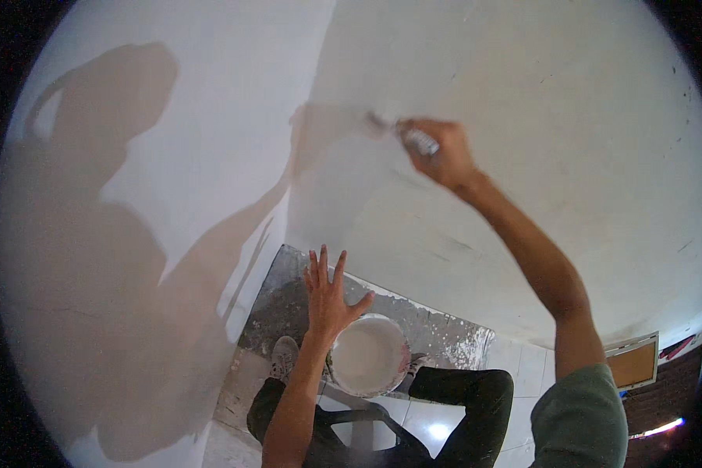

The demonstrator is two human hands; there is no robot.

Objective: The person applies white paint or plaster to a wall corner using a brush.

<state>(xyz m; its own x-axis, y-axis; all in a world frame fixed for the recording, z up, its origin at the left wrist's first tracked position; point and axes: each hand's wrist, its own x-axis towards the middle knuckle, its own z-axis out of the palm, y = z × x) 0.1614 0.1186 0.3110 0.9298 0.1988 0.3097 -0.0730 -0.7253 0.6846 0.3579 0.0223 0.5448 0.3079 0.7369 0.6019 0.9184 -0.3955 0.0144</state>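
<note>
My right hand point(449, 153) is raised in front of the right-hand wall point(538, 134), shut on a paintbrush point(378, 123). Blur softens the bristles, which point left at the wall, towards the corner; whether they touch it I cannot tell. Part of a pale handle shows within the grip. Lower down, my left hand point(329, 301) is held out with its fingers spread and nothing in them. Just right of its wrist stands a round bucket point(405, 353) containing off-white paint point(361, 358). Paint smears mark the bucket's rim.
A left wall point(228, 105) meets the right one at a corner and carries my shadow. Paint-spattered grey sheeting point(444, 336) covers the floor along the walls, beside white tiles point(518, 374). My shoes point(285, 354) flank the bucket. A framed panel point(633, 364) leans at lower right.
</note>
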